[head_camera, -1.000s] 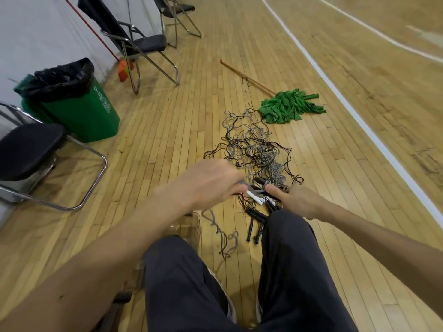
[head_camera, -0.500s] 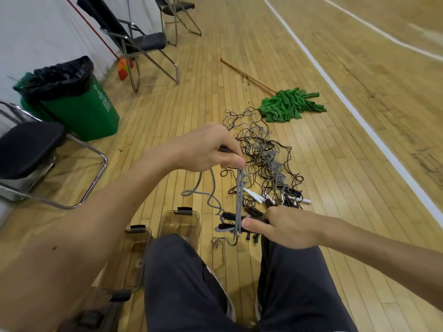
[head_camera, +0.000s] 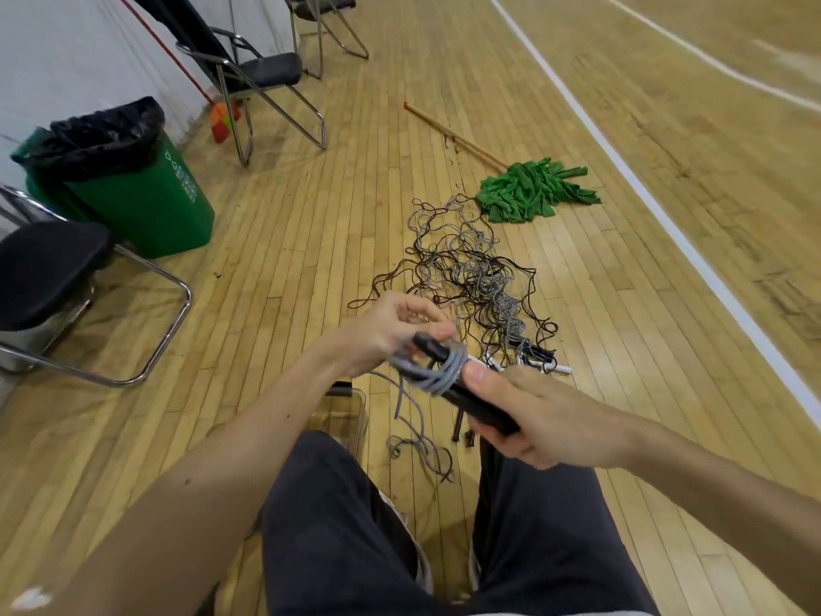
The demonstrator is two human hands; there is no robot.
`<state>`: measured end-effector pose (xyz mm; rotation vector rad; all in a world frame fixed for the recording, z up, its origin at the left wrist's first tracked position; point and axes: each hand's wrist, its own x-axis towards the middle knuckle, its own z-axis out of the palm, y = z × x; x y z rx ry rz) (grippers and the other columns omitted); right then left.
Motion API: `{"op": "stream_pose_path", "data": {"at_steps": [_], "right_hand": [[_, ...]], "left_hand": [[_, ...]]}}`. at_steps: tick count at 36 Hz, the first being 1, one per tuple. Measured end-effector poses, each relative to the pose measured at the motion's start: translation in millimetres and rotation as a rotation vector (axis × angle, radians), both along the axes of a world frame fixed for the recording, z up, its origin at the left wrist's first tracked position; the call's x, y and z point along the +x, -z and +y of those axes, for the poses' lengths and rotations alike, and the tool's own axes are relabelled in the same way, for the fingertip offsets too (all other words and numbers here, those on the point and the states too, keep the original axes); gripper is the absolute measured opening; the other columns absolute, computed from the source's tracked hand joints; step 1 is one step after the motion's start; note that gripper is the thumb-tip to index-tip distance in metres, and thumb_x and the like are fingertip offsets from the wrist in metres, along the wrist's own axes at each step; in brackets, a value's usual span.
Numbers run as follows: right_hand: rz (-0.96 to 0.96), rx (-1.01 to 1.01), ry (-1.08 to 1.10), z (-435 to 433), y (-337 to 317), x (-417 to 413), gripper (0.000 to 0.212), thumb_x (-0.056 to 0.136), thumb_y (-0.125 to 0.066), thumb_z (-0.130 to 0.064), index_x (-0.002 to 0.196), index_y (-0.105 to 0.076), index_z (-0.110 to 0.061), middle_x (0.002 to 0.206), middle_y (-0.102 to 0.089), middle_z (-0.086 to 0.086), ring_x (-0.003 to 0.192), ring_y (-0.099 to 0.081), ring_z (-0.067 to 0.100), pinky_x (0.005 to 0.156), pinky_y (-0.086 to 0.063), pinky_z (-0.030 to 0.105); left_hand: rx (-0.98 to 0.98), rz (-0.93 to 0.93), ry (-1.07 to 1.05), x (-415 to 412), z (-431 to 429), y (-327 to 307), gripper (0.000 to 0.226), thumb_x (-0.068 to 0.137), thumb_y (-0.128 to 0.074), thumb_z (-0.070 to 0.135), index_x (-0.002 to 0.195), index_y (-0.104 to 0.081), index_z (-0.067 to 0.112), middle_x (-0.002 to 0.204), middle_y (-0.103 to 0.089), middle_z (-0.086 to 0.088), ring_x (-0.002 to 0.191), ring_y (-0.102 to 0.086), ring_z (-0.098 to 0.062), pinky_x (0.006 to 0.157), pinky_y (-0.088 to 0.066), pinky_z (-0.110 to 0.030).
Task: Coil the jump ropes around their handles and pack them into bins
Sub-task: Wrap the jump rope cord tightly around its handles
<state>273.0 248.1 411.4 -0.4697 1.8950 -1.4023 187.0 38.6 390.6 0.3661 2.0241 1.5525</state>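
The right hand grips the black handles low, leaving their far end free so the left hand, pinching the grey rope, can loop it there, above the knees. A clear bin sits near-left.

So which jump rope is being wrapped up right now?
The grey rope coiled round black handles, held by the left hand and right hand; the others lie in a tangled pile.

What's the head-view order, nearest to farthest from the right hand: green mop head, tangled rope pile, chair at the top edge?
1. Tangled rope pile, just ahead of the right hand.
2. Green mop head, beyond the pile.
3. Chair at the top edge, far ahead, left.
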Motion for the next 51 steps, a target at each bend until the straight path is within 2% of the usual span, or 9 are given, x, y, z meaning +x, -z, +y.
{"op": "stream_pose_path", "data": {"at_steps": [2,7,13,16,19,23,31,40,51], "right_hand": [[-0.074,-0.068,0.057,3,4,-2,0.074,0.089,-0.032,-0.08,0.073,-0.049,-0.01,0.053,-0.03,-0.004,0.045,-0.021,0.012,0.042,-0.02,0.021],[-0.263,-0.227,0.189,3,14,-7,0.075,0.081,-0.028,-0.089,0.065,-0.046,-0.018,0.056,-0.026,-0.001,0.044,-0.018,0.013,0.041,-0.017,0.021],[-0.461,-0.464,0.4,3,40,-16,0.07,0.082,-0.028,-0.082,0.065,-0.046,-0.017,0.054,-0.023,-0.005,0.039,-0.018,0.008,0.035,-0.017,0.019],[-0.443,-0.506,0.42,2,52,-20,0.069,0.069,-0.054,-0.087,0.067,-0.046,-0.018,0.055,-0.024,-0.006,0.039,-0.019,0.006,0.034,-0.022,0.017],[-0.355,-0.388,0.484,1,61,-22,0.05,0.079,-0.077,-0.053,0.067,-0.043,-0.018,0.056,-0.025,-0.003,0.041,-0.02,0.008,0.036,-0.02,0.018],[-0.311,-0.274,0.567,-1,75,-25,0.034,0.096,-0.061,-0.017,0.07,-0.039,-0.017,0.059,-0.025,0.001,0.046,-0.019,0.013,0.039,-0.016,0.023],[-0.321,-0.152,0.72,-3,104,-36,0.033,0.097,-0.062,-0.011,0.072,-0.042,-0.017,0.056,-0.028,-0.003,0.046,-0.018,0.012,0.04,-0.016,0.023],[-0.295,0.082,0.789,0,145,-51,0.018,0.096,-0.062,-0.009,0.084,-0.05,-0.01,0.058,-0.032,0.0,0.048,-0.02,0.012,0.042,-0.017,0.024],[-0.335,0.218,0.647,-11,145,-50,0.026,0.099,-0.061,-0.014,0.075,-0.053,-0.009,0.053,-0.033,-0.001,0.044,-0.019,0.013,0.042,-0.017,0.024]], "left_hand": [[0.02,-0.013,-0.079,6,0,14,0.029,0.095,-0.058,-0.001,0.078,-0.073,0.017,0.067,-0.065,0.004,0.065,-0.051,-0.021,0.063,-0.04,-0.035],[0.085,-0.098,-0.123,16,0,38,0.029,0.093,-0.059,0.023,0.069,-0.074,0.03,0.054,-0.051,0.006,0.048,-0.034,-0.01,0.046,-0.026,-0.021],[0.014,-0.036,-0.118,28,-3,48,0.031,0.094,-0.055,0.039,0.093,-0.068,0.01,0.053,-0.043,0.005,0.045,-0.033,-0.008,0.045,-0.028,-0.02],[-0.055,0.022,-0.057,35,-3,50,0.034,0.102,-0.048,0.032,0.093,-0.068,0.007,0.051,-0.041,0.004,0.043,-0.034,-0.007,0.045,-0.032,-0.017],[-0.114,0.046,-0.028,42,-7,52,0.038,0.105,-0.045,0.03,0.091,-0.068,0.004,0.049,-0.039,0.005,0.043,-0.031,-0.01,0.046,-0.031,-0.017],[-0.15,0.061,-0.029,48,-19,53,0.04,0.103,-0.045,0.037,0.086,-0.068,0.008,0.052,-0.036,-0.006,0.047,-0.029,-0.02,0.048,-0.029,-0.027],[-0.345,0.138,-0.033,64,-33,63,0.038,0.102,-0.054,0.035,0.082,-0.067,0.006,0.053,-0.036,0.009,0.048,-0.032,-0.011,0.05,-0.028,-0.027],[-0.7,0.312,0.021,66,-38,54,0.031,0.102,-0.051,0.043,0.075,-0.057,0.029,0.058,-0.048,0.01,0.051,-0.043,-0.009,0.053,-0.036,-0.027],[-1.05,0.673,0.229,63,-21,15,0.038,0.106,-0.038,0.045,0.115,-0.061,0.016,0.077,-0.048,0.008,0.077,-0.056,-0.015,0.063,-0.038,-0.025]]}}
